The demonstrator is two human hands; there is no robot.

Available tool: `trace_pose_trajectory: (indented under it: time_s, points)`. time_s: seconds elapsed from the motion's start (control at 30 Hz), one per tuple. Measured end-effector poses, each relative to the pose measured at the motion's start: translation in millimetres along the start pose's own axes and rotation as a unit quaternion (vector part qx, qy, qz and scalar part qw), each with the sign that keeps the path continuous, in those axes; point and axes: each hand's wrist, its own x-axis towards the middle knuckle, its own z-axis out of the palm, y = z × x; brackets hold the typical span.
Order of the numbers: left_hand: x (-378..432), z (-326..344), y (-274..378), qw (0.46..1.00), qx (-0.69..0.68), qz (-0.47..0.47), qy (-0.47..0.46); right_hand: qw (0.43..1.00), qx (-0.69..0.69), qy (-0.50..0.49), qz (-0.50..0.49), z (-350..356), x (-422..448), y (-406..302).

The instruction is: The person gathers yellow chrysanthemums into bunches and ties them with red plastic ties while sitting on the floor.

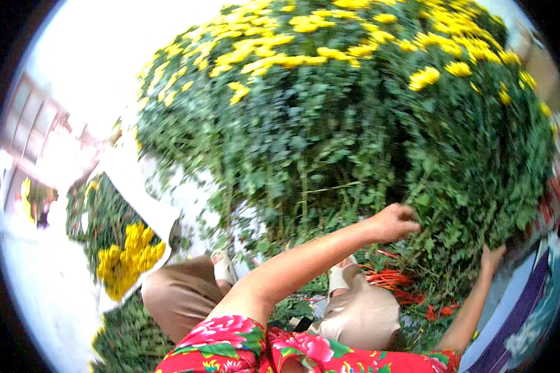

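A large heap of cut yellow chrysanthemums [317,116] stands before me, its blooms at the far side and its leafy stems towards me. My left hand [398,224] is at the lower front of the heap with fingers curled; blur hides whether a stem is between them. Farther right, my right hand [493,255] reaches into leaves at the heap's lower right side, thumb and fingers spread around the foliage. Leaves cover part of it, so its grip is unclear. Below, between my two forearms, lies a pile of red ties [394,279].
A bunch of yellow chrysanthemums [130,256] in white wrapping lies left of my knee. More leafy stems [126,326] lie at lower left. Loose leaves litter the ground around my sandals [224,265]. Purple-and-blue fabric [518,317] edges the right side. A building [35,116] stands far left.
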Motion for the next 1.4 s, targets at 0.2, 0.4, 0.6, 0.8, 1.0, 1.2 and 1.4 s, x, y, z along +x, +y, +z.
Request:
trace_pose_trajectory:
  time_s: [0.2,0.4,0.6,0.8,1.0,1.2,1.4]
  points:
    - [-221,-75,-98,0.898,-0.230,-0.233,0.293,0.960,0.033,0.106,-0.256,-6,-161,-191]
    - [-322,-88,-154,0.792,-0.372,-0.194,0.443,0.728,0.209,-0.579,-0.302,45,-355,-366]
    - [-371,-129,-180,0.731,-0.395,-0.100,0.548,0.600,0.111,-0.787,-0.084,13,-424,-406]
    - [-363,-145,-203,0.698,-0.448,-0.103,0.549,0.536,0.154,-0.827,-0.069,14,-420,-410]
    - [-333,-189,-223,0.718,-0.383,-0.125,0.568,0.688,0.089,-0.673,-0.256,119,-422,-405]
    - [-309,-325,-250,0.787,-0.052,-0.154,0.596,0.859,0.123,-0.454,-0.201,267,-389,-444]
    - [-272,-444,-277,0.750,0.086,-0.282,0.592,0.868,-0.044,-0.328,-0.371,250,-398,-454]
